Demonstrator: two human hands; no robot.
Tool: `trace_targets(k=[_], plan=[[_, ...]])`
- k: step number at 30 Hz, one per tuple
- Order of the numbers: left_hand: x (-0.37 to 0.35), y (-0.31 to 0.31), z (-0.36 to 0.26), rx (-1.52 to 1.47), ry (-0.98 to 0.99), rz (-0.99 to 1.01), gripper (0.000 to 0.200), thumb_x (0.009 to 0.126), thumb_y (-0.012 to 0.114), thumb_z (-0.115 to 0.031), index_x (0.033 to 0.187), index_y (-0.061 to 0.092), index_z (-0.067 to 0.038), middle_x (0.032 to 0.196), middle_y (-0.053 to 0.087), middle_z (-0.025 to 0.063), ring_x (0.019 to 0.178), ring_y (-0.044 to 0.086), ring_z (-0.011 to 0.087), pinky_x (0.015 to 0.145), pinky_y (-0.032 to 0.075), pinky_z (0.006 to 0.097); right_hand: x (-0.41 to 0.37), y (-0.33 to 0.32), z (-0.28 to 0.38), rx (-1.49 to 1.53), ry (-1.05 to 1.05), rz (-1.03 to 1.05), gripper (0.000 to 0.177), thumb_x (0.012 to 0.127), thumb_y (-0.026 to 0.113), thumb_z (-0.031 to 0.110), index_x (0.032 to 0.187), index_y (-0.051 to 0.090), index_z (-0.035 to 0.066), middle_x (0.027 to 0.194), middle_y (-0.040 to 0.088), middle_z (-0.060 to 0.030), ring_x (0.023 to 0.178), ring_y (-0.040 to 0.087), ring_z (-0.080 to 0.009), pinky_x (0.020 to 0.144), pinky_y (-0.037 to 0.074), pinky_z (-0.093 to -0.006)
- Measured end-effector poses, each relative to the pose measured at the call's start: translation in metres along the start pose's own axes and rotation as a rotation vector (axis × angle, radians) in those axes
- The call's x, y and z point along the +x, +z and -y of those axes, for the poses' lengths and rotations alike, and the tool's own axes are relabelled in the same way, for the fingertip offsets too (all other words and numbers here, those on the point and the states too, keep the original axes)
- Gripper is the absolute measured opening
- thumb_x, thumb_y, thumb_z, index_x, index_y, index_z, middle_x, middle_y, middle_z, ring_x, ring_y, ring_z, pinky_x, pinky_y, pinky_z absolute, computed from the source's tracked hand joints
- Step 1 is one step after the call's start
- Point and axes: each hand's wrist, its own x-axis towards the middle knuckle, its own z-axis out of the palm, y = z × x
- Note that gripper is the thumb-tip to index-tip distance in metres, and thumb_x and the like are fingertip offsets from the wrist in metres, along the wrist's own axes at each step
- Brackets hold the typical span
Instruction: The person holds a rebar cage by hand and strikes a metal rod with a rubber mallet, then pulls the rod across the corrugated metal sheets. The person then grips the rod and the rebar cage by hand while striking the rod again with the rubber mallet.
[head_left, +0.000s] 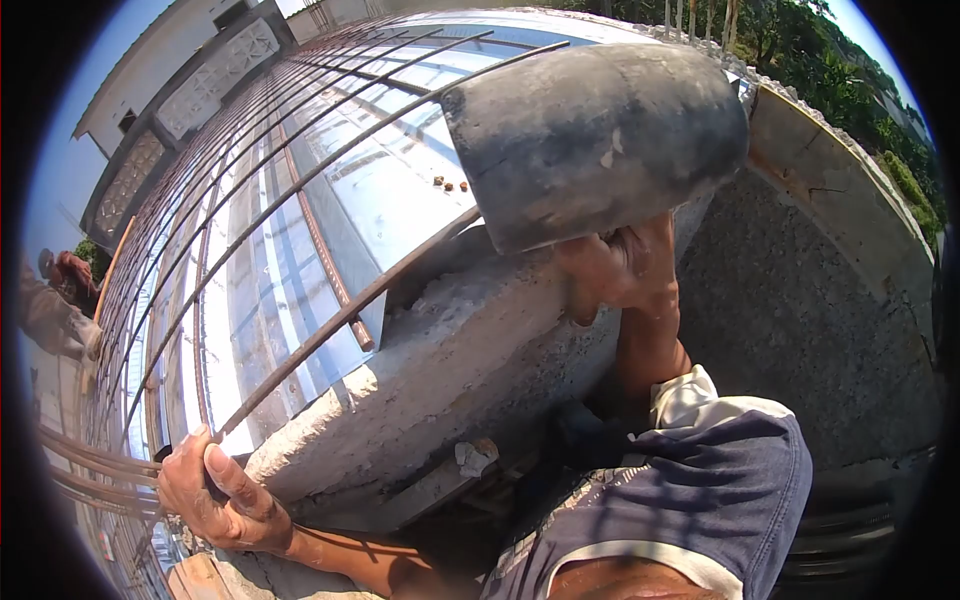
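The steel bar (300,358) runs slantwise from the left hand (225,500) up toward the right, its upper length passing out of sight behind a black mallet head (600,140). Left hand: closed, thumb and fingers pinching the bar at its lower end. Right hand (620,260): fingers curled directly beneath the mallet head; the handle is hidden, so the hold itself cannot be confirmed. The mallet head is scuffed and stands well apart from the left-hand grip, up and to the right. Immediately right of that grip lies a rough concrete beam (430,390), its edge chipped, with the bar slanting above it. Beyond the grip, a grid of reinforcing bars (290,195) spreads over shiny metal sheeting (400,195); one ribbed rebar (325,250) reaches out just past the held bar. Several brown rods (95,460) lie just left of the grip. Farther off on that side, another person (65,300) is partly visible at the grid's edge. A rough grey wall (800,300) stands right of the right hand.
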Motion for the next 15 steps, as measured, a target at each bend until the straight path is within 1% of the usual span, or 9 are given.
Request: trace_targets(k=[1,4,6,8,10,11,13,14,15], plan=[[-0.002,0.001,0.001,-0.004,-0.023,-0.018,0.023,0.1,0.055,-0.019,0.095,0.067,0.0,0.089,0.066,0.01,0.081,0.059,0.026,0.08,0.044,0.0389,-0.002,0.001,0.003,-0.074,-0.006,-0.024,0.019,0.073,0.07,0.009,0.091,0.07,0.002,0.072,0.067,-0.0038,0.061,0.062,-0.0136,0.056,0.047,-0.0289],[0.001,0.004,-0.002,-0.012,-0.069,-0.07,0.031,0.097,0.06,-0.036,0.089,0.069,-0.007,0.079,0.066,0.0055,0.078,0.061,0.0234,0.082,0.042,0.0385,-0.008,0.001,0.003,-0.122,0.117,-0.087,0.021,0.079,0.068,0.012,0.096,0.069,0.0,0.078,0.066,-0.0045,0.066,0.06,-0.0128,0.059,0.046,-0.0296],[0.005,0.004,-0.005,-0.015,-0.073,-0.083,0.029,0.093,0.065,-0.038,0.087,0.07,-0.01,0.078,0.066,0.0029,0.076,0.06,0.022,0.085,0.041,0.0373,-0.017,-0.004,-0.003,-0.148,0.227,-0.099,0.023,0.083,0.067,0.014,0.099,0.069,-0.002,0.082,0.066,-0.005,0.069,0.058,-0.0123,0.061,0.044,-0.0302],[0.005,0.002,-0.002,-0.003,-0.07,-0.079,0.025,0.089,0.069,-0.037,0.088,0.072,-0.013,0.078,0.066,0.0009,0.076,0.059,0.0207,0.088,0.039,0.0374,-0.029,-0.012,-0.031,-0.294,0.224,-0.191,0.025,0.084,0.065,0.017,0.1,0.068,-0.002,0.086,0.064,-0.0077,0.066,0.057,-0.0132,0.056,0.042,-0.032],[0.005,0.0,-0.003,-0.007,-0.069,-0.075,0.022,0.087,0.072,-0.035,0.088,0.073,-0.014,0.078,0.066,-0.0002,0.076,0.059,0.02,0.091,0.038,0.038,-0.031,-0.032,-0.053,-0.48,-0.018,-0.058,0.029,0.084,0.065,0.017,0.104,0.069,-0.002,0.095,0.065,-0.0106,0.069,0.059,-0.0158,0.058,0.044,-0.0333],[0.007,0.0,-0.003,-0.008,-0.072,-0.071,0.02,0.087,0.073,-0.034,0.088,0.073,-0.014,0.078,0.066,-0.0004,0.076,0.058,0.0198,0.091,0.038,0.0383,-0.021,-0.041,-0.056,-0.677,-0.378,0.046,0.03,0.084,0.066,0.018,0.106,0.068,-0.002,0.095,0.065,-0.0109,0.07,0.059,-0.0163,0.058,0.044,-0.033],[0.008,0.0,-0.005,-0.018,-0.082,-0.067,0.018,0.086,0.073,-0.032,0.087,0.073,-0.014,0.077,0.066,-0.0007,0.076,0.058,0.0195,0.09,0.038,0.0379,-0.026,-0.042,-0.059,-0.727,-0.411,0.076,0.033,0.084,0.067,0.019,0.109,0.068,-0.002,0.094,0.066,-0.011,0.07,0.06,-0.0165,0.058,0.045,-0.0324],[0.009,-0.001,-0.006,-0.022,-0.086,-0.065,0.018,0.086,0.073,-0.032,0.087,0.073,-0.014,0.077,0.066,-0.0006,0.076,0.058,0.0195,0.089,0.038,0.0378,-0.035,-0.03,-0.056,-0.57,-0.087,0.0,0.033,0.085,0.068,0.02,0.11,0.067,-0.002,0.092,0.066,-0.0107,0.069,0.06,-0.0162,0.058,0.045,-0.0322],[0.01,-0.002,-0.007,-0.029,-0.09,-0.061,0.018,0.086,0.073,-0.032,0.086,0.073,-0.014,0.077,0.066,-0.0005,0.076,0.058,0.0195,0.089,0.038,0.0377,-0.039,-0.027,-0.056,-0.456,0.089,-0.02,0.034,0.085,0.069,0.02,0.111,0.067,-0.002,0.09,0.066,-0.0104,0.068,0.06,-0.016,0.058,0.045,-0.0319]])
